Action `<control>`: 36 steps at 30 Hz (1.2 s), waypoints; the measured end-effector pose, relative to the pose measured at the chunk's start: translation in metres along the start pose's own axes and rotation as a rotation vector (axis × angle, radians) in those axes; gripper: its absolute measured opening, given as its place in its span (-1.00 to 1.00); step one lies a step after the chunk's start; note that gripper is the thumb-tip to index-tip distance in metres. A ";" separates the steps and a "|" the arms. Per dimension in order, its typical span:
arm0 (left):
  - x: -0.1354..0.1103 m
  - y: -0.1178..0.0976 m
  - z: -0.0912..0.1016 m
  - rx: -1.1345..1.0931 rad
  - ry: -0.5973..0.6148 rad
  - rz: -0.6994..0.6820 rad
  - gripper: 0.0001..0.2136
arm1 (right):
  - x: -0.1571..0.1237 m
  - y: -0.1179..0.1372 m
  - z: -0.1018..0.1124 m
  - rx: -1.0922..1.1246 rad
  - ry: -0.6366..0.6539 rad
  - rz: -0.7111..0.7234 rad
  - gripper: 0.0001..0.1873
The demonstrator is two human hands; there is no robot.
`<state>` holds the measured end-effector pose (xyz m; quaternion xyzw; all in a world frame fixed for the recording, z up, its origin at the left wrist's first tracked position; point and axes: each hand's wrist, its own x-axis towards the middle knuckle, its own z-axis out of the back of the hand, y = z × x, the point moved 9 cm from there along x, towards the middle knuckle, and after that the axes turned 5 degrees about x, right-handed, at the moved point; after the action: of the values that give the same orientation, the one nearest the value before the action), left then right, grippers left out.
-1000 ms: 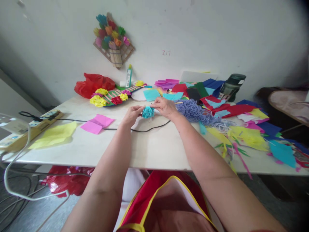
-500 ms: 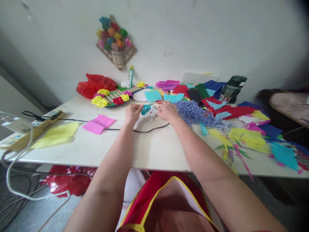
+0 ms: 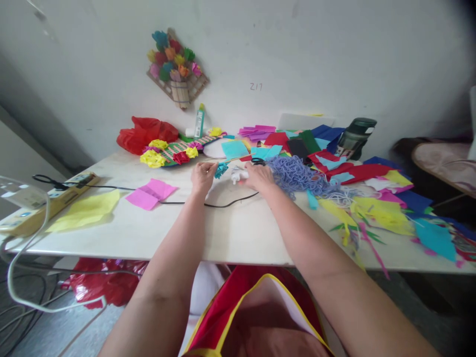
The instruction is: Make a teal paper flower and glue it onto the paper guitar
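My left hand is closed, pinching a thin wooden stick and a crumpled teal paper flower. The stick slants out to the right past the flower. My right hand is wrapped round a white glue gun, whose nozzle points left toward the flower; the fingers partly hide its body. Just behind the right hand lie black scissor handles. A heap of lilac yarn sits right beside that hand.
A black cord crosses the table from the power strip. Pink paper and yellow paper lie at left. Behind is a board with paper flowers. A dark bottle stands among coloured paper at right.
My right hand has let go of the stick's right end and taken hold of the glue gun. My left hand keeps the stick and teal flower. The scissor handles now show.
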<state>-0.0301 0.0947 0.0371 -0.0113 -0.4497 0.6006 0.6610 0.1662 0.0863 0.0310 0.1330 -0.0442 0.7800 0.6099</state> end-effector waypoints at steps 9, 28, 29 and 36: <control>-0.002 0.001 -0.001 0.051 -0.010 0.064 -0.75 | 0.010 -0.053 0.009 0.395 -0.022 -0.023 -0.71; -0.006 -0.005 -0.007 0.127 0.089 0.060 -0.72 | 0.005 -0.025 0.022 0.966 0.031 0.074 -0.70; -0.006 -0.005 -0.007 0.123 0.088 0.059 -0.73 | 0.005 -0.025 0.021 0.959 0.025 0.079 -0.69; -0.006 -0.006 -0.006 0.099 0.070 0.046 -0.73 | 0.008 -0.026 0.019 0.877 0.013 0.085 -0.74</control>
<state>-0.0208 0.0910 0.0334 -0.0101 -0.3956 0.6363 0.6622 0.1926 0.0961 0.0488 0.3723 0.2894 0.7503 0.4634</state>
